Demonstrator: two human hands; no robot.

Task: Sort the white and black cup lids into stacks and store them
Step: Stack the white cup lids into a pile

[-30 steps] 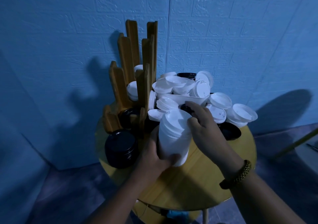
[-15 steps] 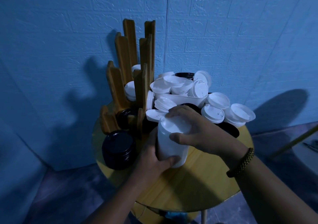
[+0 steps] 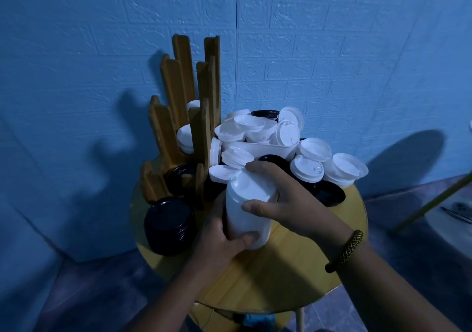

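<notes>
Head view: left hand (image 3: 220, 237) and right hand (image 3: 293, 204) both grip the white lid stack (image 3: 246, 199) near the black lid stack (image 3: 167, 225).

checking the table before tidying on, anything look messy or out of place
Yes. The white tray is overfilled: loose white lids heap above its rim, some tipped on edge, others spilled onto the table beside it, with black lids mixed in. The white stack in the left hand and right hand and the black stack look neat.
</notes>
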